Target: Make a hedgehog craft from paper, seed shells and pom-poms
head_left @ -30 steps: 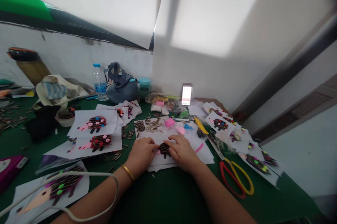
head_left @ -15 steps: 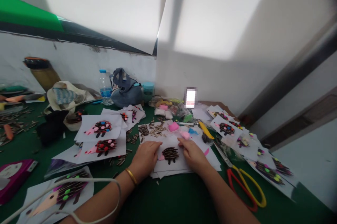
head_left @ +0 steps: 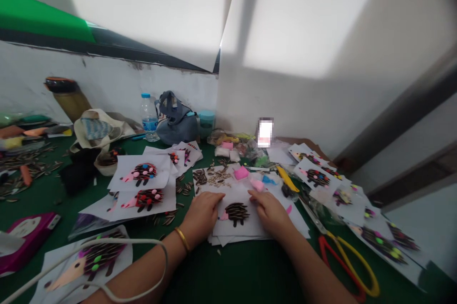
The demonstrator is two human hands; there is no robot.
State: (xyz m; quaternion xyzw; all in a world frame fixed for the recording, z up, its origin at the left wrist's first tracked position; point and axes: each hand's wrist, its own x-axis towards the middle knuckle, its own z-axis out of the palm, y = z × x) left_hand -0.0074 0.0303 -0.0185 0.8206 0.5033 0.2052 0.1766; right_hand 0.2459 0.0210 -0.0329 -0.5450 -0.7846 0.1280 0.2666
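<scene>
Sunflower-seed hedgehog (head_left: 236, 212) on a white sheet (head_left: 232, 195) is being flanked by the left hand (head_left: 202, 213) and right hand (head_left: 270, 210), over stacked paper (head_left: 300, 225) on the counter (head_left: 228, 275). Fingers are being curled inward at the sheet's sides; can't tell if edges are being pinched. Best with both sides being supported evenly, no pressure being put on the seeds.

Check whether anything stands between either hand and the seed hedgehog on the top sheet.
Nothing visible does. The left hand and right hand flank the hedgehog, with only the sheet showing in the gaps. The pink clay lies beyond it, and the scissors lie outside the right hand.
</scene>
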